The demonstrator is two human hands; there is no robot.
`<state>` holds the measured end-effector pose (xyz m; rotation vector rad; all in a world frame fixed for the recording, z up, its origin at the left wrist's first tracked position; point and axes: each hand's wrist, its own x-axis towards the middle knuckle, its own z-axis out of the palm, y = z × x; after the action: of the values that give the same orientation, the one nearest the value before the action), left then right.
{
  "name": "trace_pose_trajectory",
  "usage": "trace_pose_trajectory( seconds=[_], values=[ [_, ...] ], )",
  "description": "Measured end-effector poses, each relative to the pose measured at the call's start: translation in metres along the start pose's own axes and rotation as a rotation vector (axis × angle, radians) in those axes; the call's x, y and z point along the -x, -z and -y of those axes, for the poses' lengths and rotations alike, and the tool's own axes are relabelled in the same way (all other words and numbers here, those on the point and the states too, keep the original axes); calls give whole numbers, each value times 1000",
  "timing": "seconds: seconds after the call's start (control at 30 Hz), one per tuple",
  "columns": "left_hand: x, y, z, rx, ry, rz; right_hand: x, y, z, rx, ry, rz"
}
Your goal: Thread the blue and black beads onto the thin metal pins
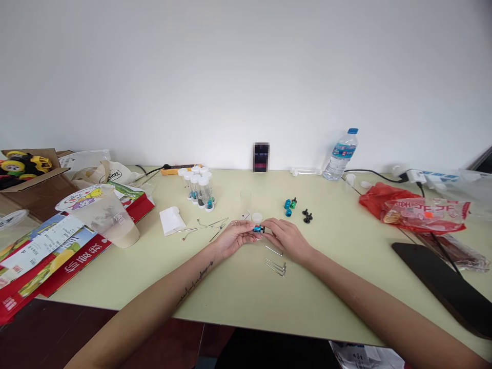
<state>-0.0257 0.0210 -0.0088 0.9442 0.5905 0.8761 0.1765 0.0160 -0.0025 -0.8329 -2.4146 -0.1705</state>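
Note:
A small shiny blue cylindrical piece [257, 229] is pinched between the fingertips of my left hand [235, 238]. My right hand [288, 239] meets it from the other side, its closed fingers on a small black piece [263, 230] at the blue one's end. Whether the two are joined I cannot tell. Just behind my fingers lies a round white cap [257, 218], with a clear tube [245, 200] upright beyond it. Thin metal pins [275, 267] lie below my right hand. Blue and green pieces [288, 205] and black pieces [308, 217] sit to the right.
Several white-capped clear tubes [198, 187] stand at back left. Bent thin metal pieces [213, 225] and a white packet [171, 221] lie left. A tilted cup [115, 218], a phone [261, 157], a water bottle [341, 155] and a red bag [378, 200] surround the work area.

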Motion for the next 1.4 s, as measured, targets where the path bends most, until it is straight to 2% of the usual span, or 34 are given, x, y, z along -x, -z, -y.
trace_pose_trajectory(
  seconds=[1.4],
  values=[
    [0,1,1,-8,-1,-6,-1,1,0,9,12,3]
  ],
)
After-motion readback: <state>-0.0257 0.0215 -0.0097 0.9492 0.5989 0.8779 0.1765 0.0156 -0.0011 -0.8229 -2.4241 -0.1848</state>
